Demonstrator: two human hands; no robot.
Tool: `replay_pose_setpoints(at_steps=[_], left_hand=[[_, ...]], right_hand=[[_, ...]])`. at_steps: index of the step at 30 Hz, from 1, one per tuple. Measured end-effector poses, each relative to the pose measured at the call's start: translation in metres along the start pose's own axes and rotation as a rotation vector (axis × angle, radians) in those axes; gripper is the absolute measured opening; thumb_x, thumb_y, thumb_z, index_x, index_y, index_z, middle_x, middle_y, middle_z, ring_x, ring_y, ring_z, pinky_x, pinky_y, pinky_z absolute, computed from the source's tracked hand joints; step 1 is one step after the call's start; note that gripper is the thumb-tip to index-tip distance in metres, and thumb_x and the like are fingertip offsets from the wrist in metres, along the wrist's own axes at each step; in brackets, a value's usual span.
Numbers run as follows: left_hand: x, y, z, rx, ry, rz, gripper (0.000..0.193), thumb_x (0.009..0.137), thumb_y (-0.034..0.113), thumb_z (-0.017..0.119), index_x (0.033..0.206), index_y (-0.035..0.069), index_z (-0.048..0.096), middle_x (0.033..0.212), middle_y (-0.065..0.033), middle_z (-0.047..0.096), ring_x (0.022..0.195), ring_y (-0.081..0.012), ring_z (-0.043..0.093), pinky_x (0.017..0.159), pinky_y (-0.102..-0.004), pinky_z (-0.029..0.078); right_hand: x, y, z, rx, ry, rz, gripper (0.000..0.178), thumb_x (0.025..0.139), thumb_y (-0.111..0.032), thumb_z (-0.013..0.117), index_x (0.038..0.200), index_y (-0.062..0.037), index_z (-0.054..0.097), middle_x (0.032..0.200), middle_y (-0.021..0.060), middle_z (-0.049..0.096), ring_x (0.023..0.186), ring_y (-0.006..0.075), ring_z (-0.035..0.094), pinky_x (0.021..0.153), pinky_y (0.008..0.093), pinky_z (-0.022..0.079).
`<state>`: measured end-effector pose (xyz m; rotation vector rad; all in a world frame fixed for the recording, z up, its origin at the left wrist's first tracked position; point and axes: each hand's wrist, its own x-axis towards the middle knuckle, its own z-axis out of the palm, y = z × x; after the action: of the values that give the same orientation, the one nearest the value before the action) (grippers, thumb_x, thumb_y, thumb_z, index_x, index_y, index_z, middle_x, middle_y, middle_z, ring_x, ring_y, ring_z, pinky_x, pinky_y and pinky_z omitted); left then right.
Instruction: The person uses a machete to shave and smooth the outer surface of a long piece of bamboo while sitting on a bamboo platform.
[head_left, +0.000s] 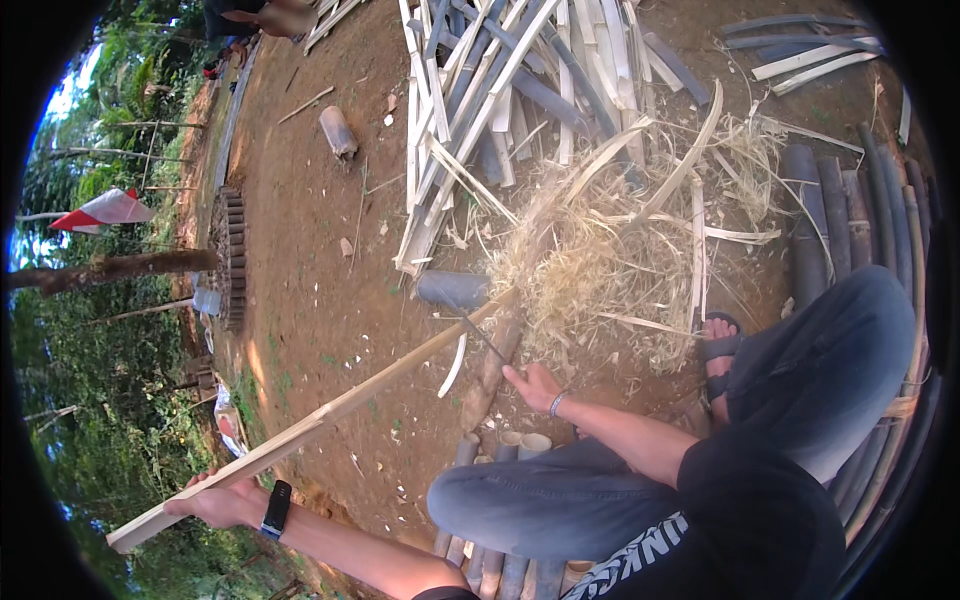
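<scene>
My left hand [225,503], with a dark watch at the wrist, grips a long pale bamboo strip [340,407] near its lower left end. The strip slants up to the right, and its far end lies by a log [490,385] and the shavings. My right hand [535,388], wearing a thin bracelet, is closed around a knife [484,338]. Its narrow blade points up and left, and crosses close to the strip's far end; whether it touches cannot be told. The knife's handle is hidden in my fingers. Below the far end, a curled sliver [453,366] lies on the ground.
A heap of curly bamboo shavings [590,270] spreads in front of me. Behind it lie split bamboo strips [480,110]. Bamboo tubes [440,287] lie on the brown earth. I sit on a bamboo pole bench [860,470]. Another person [250,15] is at the far upper left.
</scene>
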<state>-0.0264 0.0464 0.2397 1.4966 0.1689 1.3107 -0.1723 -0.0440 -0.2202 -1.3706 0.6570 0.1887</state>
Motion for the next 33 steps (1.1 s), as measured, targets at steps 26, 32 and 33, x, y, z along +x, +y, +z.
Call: replay_pose_setpoints(at_steps=[26,32,33], left_hand=[[-0.005,0.003,0.001,-0.029,-0.028,0.006,0.055,0.095,0.059,0.034,0.076,0.008,0.040,0.067,-0.0044,0.041,0.057,-0.0164,0.043,0.055,-0.0289,0.042],[-0.001,0.004,0.000,-0.060,-0.069,0.060,0.054,0.096,0.059,0.032,0.077,0.009,0.039,0.067,-0.0042,0.039,0.057,-0.0151,0.043,0.052,-0.0267,0.041],[-0.004,-0.001,0.001,-0.066,-0.098,0.047,0.054,0.096,0.059,0.031,0.077,0.009,0.039,0.066,-0.0041,0.039,0.057,-0.0150,0.043,0.052,-0.0265,0.041]], right_hand=[[0.020,0.000,-0.024,0.036,0.017,0.114,0.081,0.084,-0.072,0.041,0.054,0.0028,0.048,0.052,0.0129,0.050,0.050,0.0221,0.051,0.051,0.0440,0.041],[0.026,0.002,-0.049,0.179,0.062,0.296,0.077,0.086,-0.071,0.040,0.046,-0.0047,0.048,0.045,0.0076,0.048,0.041,0.0208,0.047,0.044,0.0431,0.040],[0.012,-0.004,-0.046,0.130,0.019,0.221,0.077,0.086,-0.070,0.040,0.045,-0.0057,0.046,0.044,0.0064,0.046,0.040,0.0198,0.046,0.044,0.0429,0.038]])
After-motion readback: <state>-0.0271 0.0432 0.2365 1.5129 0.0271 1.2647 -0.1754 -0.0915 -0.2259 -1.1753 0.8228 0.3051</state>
